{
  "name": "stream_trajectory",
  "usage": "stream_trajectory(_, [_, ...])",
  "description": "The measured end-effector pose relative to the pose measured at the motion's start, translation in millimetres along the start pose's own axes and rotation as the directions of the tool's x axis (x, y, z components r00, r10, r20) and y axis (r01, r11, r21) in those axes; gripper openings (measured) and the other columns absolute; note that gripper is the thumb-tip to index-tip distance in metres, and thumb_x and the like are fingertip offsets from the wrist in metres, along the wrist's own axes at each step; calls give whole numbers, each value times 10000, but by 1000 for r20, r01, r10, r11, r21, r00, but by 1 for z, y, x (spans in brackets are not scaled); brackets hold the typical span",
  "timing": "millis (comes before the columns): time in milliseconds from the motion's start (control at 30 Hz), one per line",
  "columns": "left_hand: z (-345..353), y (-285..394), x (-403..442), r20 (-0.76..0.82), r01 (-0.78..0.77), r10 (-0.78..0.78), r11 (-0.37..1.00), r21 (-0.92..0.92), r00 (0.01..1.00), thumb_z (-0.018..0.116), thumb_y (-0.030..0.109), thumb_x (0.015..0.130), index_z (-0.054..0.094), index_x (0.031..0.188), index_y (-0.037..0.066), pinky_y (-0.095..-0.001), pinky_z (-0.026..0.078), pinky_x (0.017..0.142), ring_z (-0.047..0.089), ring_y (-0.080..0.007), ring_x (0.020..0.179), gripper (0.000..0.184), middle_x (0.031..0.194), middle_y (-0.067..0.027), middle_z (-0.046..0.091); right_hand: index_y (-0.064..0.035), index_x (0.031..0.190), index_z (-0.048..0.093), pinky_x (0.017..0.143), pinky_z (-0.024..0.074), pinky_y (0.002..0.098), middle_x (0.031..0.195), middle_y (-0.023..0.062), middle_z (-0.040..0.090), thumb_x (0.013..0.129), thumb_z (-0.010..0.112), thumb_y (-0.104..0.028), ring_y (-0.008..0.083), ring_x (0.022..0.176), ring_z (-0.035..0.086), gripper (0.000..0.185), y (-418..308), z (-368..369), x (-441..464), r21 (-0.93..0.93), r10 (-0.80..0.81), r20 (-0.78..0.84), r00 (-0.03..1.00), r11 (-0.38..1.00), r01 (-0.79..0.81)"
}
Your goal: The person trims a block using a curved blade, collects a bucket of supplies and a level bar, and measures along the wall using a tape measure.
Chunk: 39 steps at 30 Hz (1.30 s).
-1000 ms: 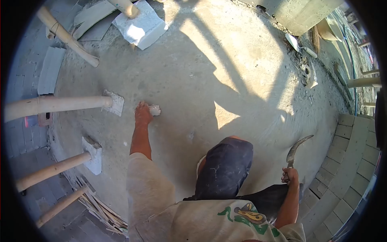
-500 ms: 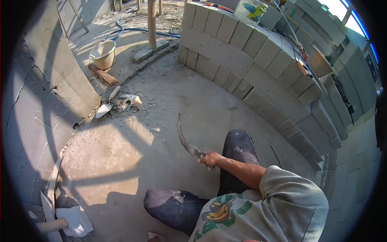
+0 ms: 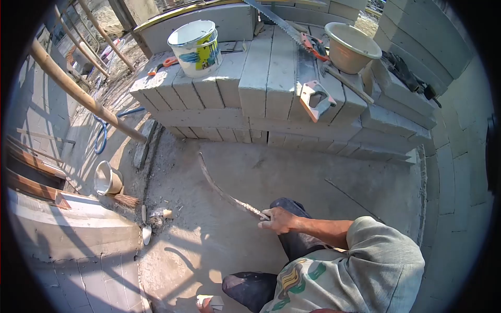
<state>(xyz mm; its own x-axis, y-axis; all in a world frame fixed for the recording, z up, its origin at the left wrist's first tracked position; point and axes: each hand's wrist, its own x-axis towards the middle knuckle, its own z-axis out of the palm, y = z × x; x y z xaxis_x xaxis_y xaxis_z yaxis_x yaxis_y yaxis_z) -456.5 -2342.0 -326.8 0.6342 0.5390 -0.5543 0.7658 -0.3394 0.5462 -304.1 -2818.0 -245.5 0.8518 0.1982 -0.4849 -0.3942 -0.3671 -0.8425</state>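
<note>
My right hand [image 3: 280, 220] grips the handle of a sickle [image 3: 228, 198]. Its long curved blade points away to the upper left, above the concrete floor. At the bottom edge my left hand [image 3: 204, 307] shows only in part, its fingers closed against a small whitish object [image 3: 213, 301] whose kind I cannot make out. That hand is low beside my left knee [image 3: 249, 288], well apart from the sickle.
Grey blocks [image 3: 253, 99] form a low stack ahead, carrying a paint-stained bucket [image 3: 194, 55], a handsaw [image 3: 317, 101] and a basin [image 3: 354, 52]. A thin rod [image 3: 355, 201] lies at right. Leftward are a trowel [image 3: 146, 233], a twig broom [image 3: 127, 200] and a bucket [image 3: 108, 180].
The view has swung to the right, bringing the block stack to the front. My right hand still holds the sickle. More of my left hand and its whitish object shows.
</note>
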Motion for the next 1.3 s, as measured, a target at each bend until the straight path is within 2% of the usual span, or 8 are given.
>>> stream_trajectory(100, [-4,106,-18,158,-70,64,997,33,985,711,235,646,626,956,-19,-395,495,724,650,-238,801,409,872,-151,676,-34,850,575,465,454,295,660,37,567,848,632,-320,113,514,573,292,-59,-75,-44,375,132,166,977,908,-187])
stream_trajectory(200, [18,217,-40,404,-159,78,973,170,912,715,229,636,627,954,-19,-391,495,723,650,-230,801,412,870,-148,677,-29,901,566,469,462,284,641,18,557,853,633,-298,99,517,574,282,-88,-127,-63,502,16,98,995,863,-63])
stream_trajectory(333, [82,381,-113,633,-497,6,625,602,774,727,152,587,595,1030,-7,-337,502,731,635,-213,800,489,921,-112,659,5,1003,539,528,492,351,665,113,608,814,653,-330,207,544,610,401,-95,-187,-52,-157,36,-349,937,983,-96])
stream_trajectory(633, [189,461,-165,788,-787,266,473,395,555,719,376,680,576,1134,85,-452,479,831,605,-361,991,558,1027,-188,646,40,1050,548,519,496,357,724,169,638,774,663,-372,220,560,630,509,-149,-288,12,172,278,-453,847,960,-223])
stream_trajectory(833, [204,529,-38,765,-726,322,636,261,558,720,218,658,602,1098,31,-398,488,822,643,-315,946,493,995,-174,668,27,1058,576,618,501,370,753,165,645,749,663,-406,232,548,622,539,-147,-348,121,157,388,-579,717,916,-369])
stream_trajectory(1000, [177,646,41,790,-480,99,837,263,605,664,105,708,607,1050,12,-311,502,694,628,-171,779,358,899,-83,651,-11,1082,584,890,457,420,1056,213,609,796,620,-394,353,1032,575,480,-144,-382,177,-2,151,-869,471,952,-308])
stream_trajectory(1100, [188,715,16,872,-441,57,878,188,486,642,110,732,583,1082,34,-294,499,685,615,-150,763,363,888,-57,633,-47,1246,488,961,412,426,1208,210,527,832,588,-405,373,1130,514,557,-181,-399,162,-41,318,-654,686,891,-452])
stream_trajectory(1300, [274,747,-33,984,-182,-40,981,72,176,603,87,778,539,1111,33,-298,517,665,623,-152,776,343,913,-51,615,-61,1324,453,1016,358,413,1264,231,509,884,478,-509,368,1191,474,628,-228,-332,133,108,66,-564,823,994,-6])
